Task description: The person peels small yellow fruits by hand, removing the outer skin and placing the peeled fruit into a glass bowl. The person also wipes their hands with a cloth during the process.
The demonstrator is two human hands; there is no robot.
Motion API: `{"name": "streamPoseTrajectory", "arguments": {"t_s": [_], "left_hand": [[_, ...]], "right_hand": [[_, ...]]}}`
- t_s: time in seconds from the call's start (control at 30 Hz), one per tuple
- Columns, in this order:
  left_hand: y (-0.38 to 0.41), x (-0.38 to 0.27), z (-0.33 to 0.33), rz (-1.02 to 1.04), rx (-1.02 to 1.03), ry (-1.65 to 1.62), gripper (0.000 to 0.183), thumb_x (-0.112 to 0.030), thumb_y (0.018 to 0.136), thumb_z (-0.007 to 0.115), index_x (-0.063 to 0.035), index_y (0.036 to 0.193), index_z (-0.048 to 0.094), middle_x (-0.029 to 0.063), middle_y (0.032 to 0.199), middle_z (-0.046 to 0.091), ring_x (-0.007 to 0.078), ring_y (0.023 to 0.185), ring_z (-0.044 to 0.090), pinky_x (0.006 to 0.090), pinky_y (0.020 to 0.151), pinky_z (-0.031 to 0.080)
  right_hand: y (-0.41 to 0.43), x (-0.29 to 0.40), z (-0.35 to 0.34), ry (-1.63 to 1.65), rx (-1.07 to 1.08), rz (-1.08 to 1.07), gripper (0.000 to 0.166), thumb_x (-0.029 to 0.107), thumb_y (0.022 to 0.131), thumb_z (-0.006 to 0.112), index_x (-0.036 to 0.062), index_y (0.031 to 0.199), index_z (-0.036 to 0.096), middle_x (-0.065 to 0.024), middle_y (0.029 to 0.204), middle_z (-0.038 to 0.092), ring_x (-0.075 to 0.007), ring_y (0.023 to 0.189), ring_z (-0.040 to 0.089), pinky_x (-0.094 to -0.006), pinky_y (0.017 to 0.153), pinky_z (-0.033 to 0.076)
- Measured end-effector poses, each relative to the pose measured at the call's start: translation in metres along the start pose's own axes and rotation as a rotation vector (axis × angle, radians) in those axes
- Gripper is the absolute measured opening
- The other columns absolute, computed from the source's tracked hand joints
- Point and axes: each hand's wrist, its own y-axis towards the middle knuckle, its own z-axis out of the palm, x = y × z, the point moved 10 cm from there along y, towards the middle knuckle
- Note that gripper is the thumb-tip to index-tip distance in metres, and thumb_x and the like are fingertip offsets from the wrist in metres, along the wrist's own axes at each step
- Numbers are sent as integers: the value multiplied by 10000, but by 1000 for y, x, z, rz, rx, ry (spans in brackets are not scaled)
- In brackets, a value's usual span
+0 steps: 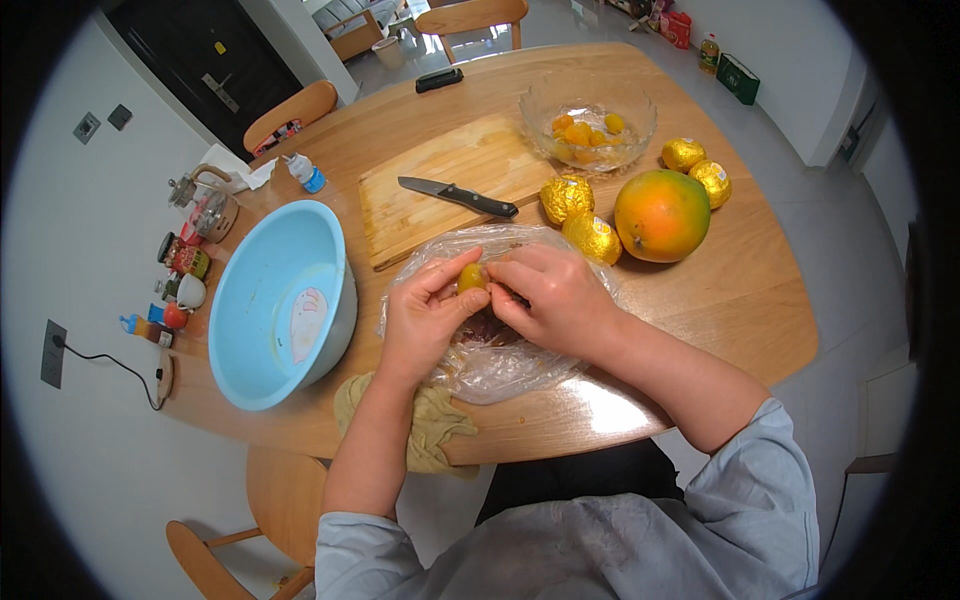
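My left hand (428,315) holds a small yellow fruit (472,278) between thumb and fingers. At the fruit's right side, the bent fingertips of my right hand (553,294) pinch its edge. Below both hands lies a spread clear plastic bag (495,379) with dark reddish scraps (486,330) in it, partly hidden by my hands. Beyond the bag, a knife with a black handle (471,199) rests on a wooden cutting board (442,161). Several similar small yellow-orange fruits (577,134) sit in a clear glass bowl (637,124) at the back right.
A light blue basin (240,315) stands left, with a crumpled yellowish cloth (439,427) at the table's front edge. To the right are a large mango (662,216) and gold-foil-wrapped fruits (568,199). A squeeze bottle (304,172), glass pitcher (215,214) and jar (184,256) line the left side.
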Motion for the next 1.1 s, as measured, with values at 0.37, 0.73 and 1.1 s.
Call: {"name": "streamPoseTrajectory", "arguments": {"t_s": [0.37,0.73,1.1], "left_hand": [[-3,1,-3,-4,-21,161,422,-59,775,743,-35,1183,637,-39,844,559,22,709,460,175,633,409],[-3,-6,0,23,-10,241,435,-60,761,746,-46,1182,639,-17,858,591,32,685,453,184,619,407],[-3,-10,6,78,33,206,442,-63,751,751,-34,1178,637,17,908,616,47,760,517,188,673,435]], "right_hand": [[-1,8,0,-66,14,-72,136,88,733,673,11,836,630,-106,789,614,-274,729,609,-364,633,515],[1,2,-2,8,-19,-56,108,121,753,638,24,773,594,-99,735,572,-286,716,586,-388,626,496],[3,-4,-2,61,23,-22,103,72,724,658,18,800,613,-117,739,591,-297,693,587,-378,603,485]]}}
